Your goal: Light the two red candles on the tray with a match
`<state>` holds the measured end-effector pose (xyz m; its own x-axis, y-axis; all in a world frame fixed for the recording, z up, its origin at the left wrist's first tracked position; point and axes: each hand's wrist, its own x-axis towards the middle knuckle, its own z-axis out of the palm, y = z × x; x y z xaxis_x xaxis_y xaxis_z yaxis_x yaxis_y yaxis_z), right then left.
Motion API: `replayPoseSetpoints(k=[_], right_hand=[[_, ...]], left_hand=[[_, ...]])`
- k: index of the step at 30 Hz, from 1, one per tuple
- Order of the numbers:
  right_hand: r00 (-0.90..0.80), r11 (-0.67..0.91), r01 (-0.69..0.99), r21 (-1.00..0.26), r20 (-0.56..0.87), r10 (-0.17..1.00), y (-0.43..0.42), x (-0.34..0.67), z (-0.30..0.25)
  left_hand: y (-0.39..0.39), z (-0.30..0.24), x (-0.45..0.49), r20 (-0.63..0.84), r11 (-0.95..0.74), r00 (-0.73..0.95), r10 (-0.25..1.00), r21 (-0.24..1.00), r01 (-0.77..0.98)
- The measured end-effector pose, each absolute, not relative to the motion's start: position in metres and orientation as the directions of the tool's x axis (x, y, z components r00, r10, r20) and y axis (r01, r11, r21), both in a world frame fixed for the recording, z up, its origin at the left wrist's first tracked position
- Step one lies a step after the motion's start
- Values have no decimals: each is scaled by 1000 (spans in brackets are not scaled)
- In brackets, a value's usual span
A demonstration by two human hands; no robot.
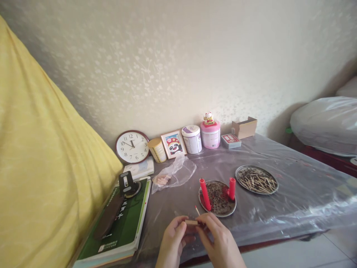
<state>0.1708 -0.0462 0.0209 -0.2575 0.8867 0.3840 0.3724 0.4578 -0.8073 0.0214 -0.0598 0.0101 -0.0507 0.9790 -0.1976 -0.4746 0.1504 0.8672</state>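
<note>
My left hand [173,238] is closed around a small matchbox [191,223], gripping it near the table's front edge. Pressed up to the box's right end are the fingers of my right hand [216,236]. A match [197,210] pokes up from those fingers, its reddish tip pointing away from me. Just beyond my hands lies a round metal plate [223,215] with dark residue. On it stand two unlit red candles: a taller, leaning candle [205,194] and a shorter candle [232,188] with melted wax about its base.
Used matches fill a second metal plate [256,180] to the right. A crumpled plastic bag [178,172] lies behind. At left, a green book [122,223] carries a dark case and a black object. A clock [132,146], tins and a picture frame [174,144] line the wall.
</note>
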Motion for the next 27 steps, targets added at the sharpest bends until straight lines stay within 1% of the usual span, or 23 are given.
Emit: replayPoseSetpoints(k=[4, 10, 18, 27], right_hand=[[-325, 568, 384, -728, 470, 821, -47, 174, 25], [-375, 637, 423, -644, 516, 770, -45, 176, 25], [-405, 662, 423, -619, 524, 749, -46, 177, 25], [-409, 674, 423, -606, 535, 739, -44, 177, 29]], left_hand=[[-61, 9, 20, -254, 208, -32, 967, 852, -480], [-60, 4, 17, -238, 222, 30, 971, 843, -489], [-62, 2, 14, -207, 234, 108, 972, 845, -481], [-62, 4, 14, -206, 234, 111, 972, 867, -440]])
